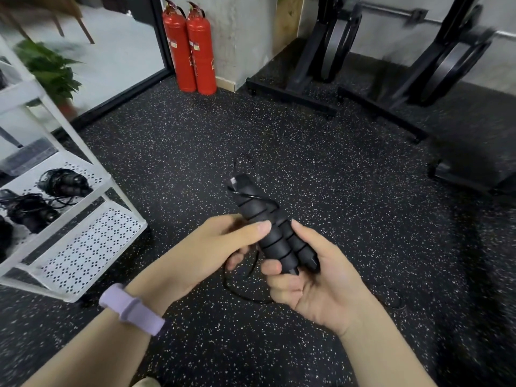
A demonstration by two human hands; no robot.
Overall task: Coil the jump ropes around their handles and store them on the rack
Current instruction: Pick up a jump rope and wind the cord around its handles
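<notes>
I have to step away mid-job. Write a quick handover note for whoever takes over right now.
Left hand and right hand both grip the paired handles, cord partly coiled round them; a loose loop hangs below.
Done: wrapped ropes already lie on the white rack, at left.
Left: wind the remaining cord, then shelve this rope.

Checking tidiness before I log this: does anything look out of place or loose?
Only the rope: a loop hangs unwound below the handles held by the left hand and right hand. Nothing looks damaged.
</notes>
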